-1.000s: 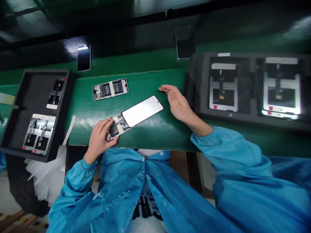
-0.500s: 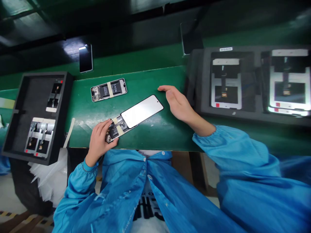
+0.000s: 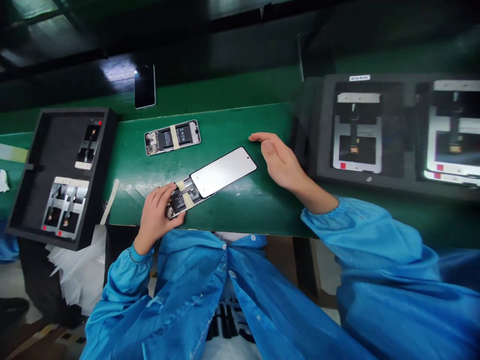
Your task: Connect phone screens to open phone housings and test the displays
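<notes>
on the green workbench (image 3: 240, 210), the left hand (image 3: 154, 216) is curled, pinching the end of a taped phone chassis (image 3: 182, 198), apparently steadying it, while a display panel (image 3: 223, 172) is lying overlapping it and the right hand (image 3: 281, 162) is resting spread just beside.

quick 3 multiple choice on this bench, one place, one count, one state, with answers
1. Where is the right hand?
A) in the left foam tray
B) beside the glass display panel
C) under the bench

2. How many tape strips cross the far opened phone?
A) one
B) two
C) four

3. The phone under the left hand is:
A) closed
B) film-wrapped
C) open, battery showing

1 B: it sits just right of the panel.
2 A: one pale strip crosses it.
3 C: its taped insides are exposed.
</notes>
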Motion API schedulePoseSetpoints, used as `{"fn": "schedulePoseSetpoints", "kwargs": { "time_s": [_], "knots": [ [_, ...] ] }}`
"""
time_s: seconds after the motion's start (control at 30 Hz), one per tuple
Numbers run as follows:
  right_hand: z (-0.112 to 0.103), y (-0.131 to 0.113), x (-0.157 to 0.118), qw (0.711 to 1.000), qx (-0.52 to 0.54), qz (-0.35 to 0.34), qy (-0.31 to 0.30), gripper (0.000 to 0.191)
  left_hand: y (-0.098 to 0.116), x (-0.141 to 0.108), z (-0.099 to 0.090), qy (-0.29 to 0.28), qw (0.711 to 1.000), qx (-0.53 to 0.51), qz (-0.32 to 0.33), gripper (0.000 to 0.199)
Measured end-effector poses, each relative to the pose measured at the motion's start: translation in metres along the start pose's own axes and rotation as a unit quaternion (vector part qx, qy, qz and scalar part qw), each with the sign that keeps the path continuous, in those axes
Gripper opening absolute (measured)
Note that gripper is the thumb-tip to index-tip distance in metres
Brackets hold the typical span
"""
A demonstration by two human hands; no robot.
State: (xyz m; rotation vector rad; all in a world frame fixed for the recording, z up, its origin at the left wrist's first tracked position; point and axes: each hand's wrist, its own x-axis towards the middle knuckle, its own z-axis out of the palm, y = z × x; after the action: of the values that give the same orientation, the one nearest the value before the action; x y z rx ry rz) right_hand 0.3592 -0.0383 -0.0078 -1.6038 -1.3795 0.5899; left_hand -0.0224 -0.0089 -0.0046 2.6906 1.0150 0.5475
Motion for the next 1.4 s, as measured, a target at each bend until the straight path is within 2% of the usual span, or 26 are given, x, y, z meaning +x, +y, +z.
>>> {"fn": "schedulePoseSetpoints", "kwargs": {
  "time_s": [0.5, 0.8, 1.03, 1.17, 1.27, 1.4],
  "knots": [
    [-0.0020, -0.0017, -0.0006, 1.000, -0.019, 0.003, -0.009, 0.067, 0.0014, 0.0003, -0.0005, -0.014, 1.000, 0.005, -0.021, 0.069],
    [-0.0026, -0.0018, -0.0004, 0.999, -0.032, 0.006, -0.015, 0.065, 0.0043, 0.0007, 0.0014, 0.021, 1.000, -0.019, -0.006, 0.060],
    [-0.0024, -0.0011, 0.0000, 0.999, -0.032, 0.001, -0.012, 0.062, 0.0038, 0.0015, -0.0005, 0.003, 1.000, -0.011, -0.008, 0.072],
    [-0.0018, 0.0009, 0.0004, 0.999, -0.031, -0.003, -0.020, 0.062, 0.0037, 0.0014, -0.0023, 0.004, 1.000, -0.016, -0.002, 0.066],
    [-0.0009, 0.0036, 0.0004, 0.998, -0.044, -0.022, -0.033, 0.062, 0.0023, 0.0015, -0.0036, -0.017, 1.000, -0.019, -0.011, 0.059],
    [0.0000, 0.0065, 0.0000, 0.998, -0.046, -0.029, -0.036, 0.055, 0.0019, 0.0030, -0.0059, -0.031, 0.998, -0.043, -0.023, 0.060]
  ]
}}
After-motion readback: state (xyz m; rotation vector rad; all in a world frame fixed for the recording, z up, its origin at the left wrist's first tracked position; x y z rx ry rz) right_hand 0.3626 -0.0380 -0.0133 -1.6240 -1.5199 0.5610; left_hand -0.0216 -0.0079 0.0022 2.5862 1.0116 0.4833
